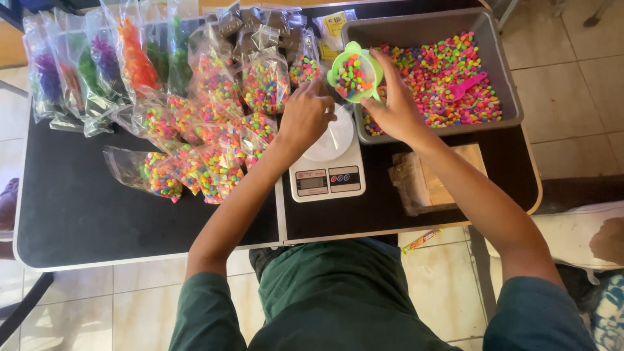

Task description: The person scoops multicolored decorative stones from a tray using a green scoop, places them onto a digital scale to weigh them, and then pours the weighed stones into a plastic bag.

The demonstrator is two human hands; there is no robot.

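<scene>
My right hand (395, 104) grips a small green cup (354, 73) filled with multicoloured beads, holding it above the white kitchen scale (327, 162). My left hand (304, 117) hovers just left of the cup, fingers curled over the scale's plate; whether it pinches anything I cannot tell. A grey tub (497, 62) full of bright beads sits to the right, with a pink scoop (463, 88) lying in it.
Several filled clear bags of beads (201, 153) are piled on the black table (78, 208) left of the scale. Bags of coloured feathers (97, 65) line the far left. A stack of flat clear bags (429, 182) lies near the right front edge.
</scene>
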